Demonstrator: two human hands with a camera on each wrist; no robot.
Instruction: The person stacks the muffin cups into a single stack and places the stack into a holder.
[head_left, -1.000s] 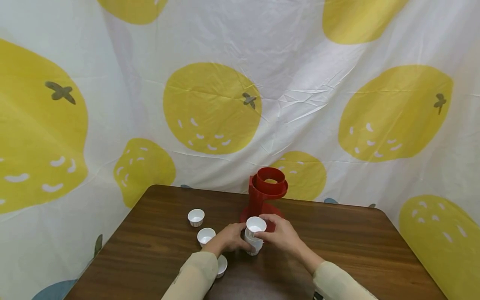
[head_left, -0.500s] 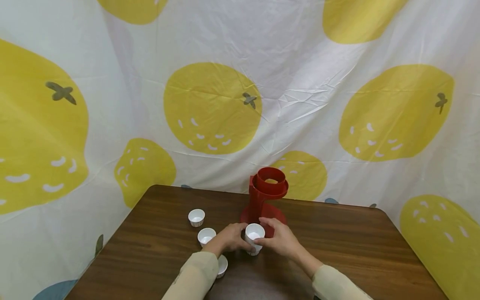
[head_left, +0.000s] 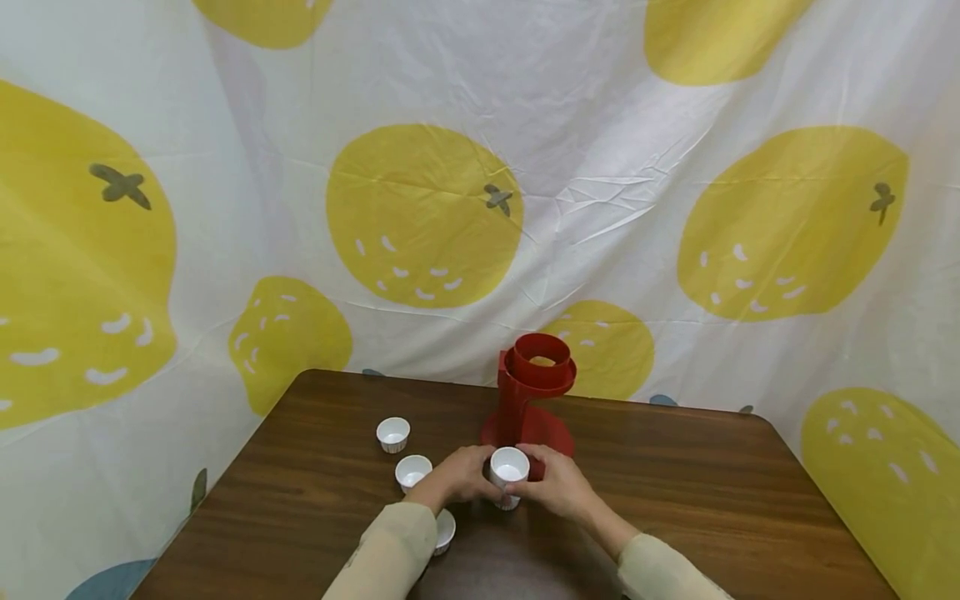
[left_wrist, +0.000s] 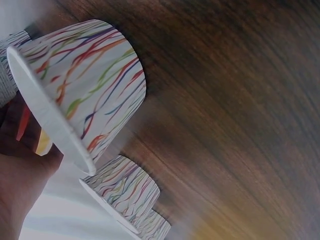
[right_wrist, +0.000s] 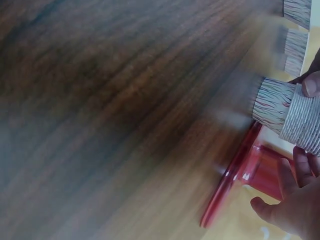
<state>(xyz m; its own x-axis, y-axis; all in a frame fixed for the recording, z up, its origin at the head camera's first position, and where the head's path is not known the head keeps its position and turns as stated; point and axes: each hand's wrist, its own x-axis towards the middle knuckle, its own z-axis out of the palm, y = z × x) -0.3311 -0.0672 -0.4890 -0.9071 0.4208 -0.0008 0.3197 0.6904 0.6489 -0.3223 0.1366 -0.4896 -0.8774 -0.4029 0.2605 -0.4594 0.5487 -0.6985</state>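
A stack of nested paper cups [head_left: 509,463], white inside, stands upright on the table in front of a red stand [head_left: 512,408]. Coloured streaks cover the lowest cup's wall, and several rims sit close together above it in the right wrist view. My left hand [head_left: 465,475] grips the stack from the left, fingers behind and thumb in front. From the right, my right hand [head_left: 558,483] holds the upper cup between thumb and fingers. Three single cups form a row to the left: far [head_left: 393,436], middle [head_left: 413,472] and near [head_left: 444,532], the latter partly behind my left forearm.
The brown wooden table [head_left: 675,492] reaches back to a white cloth [head_left: 585,167] printed with yellow lemons. Behind the stack, the red stand has a round base and a raised ring-shaped top with an open cylinder.
My right hand has lowered a cup into the stack. Its fingers parted slightly half a second ago and now lie against the upper cup. My left hand has stayed at the stack.
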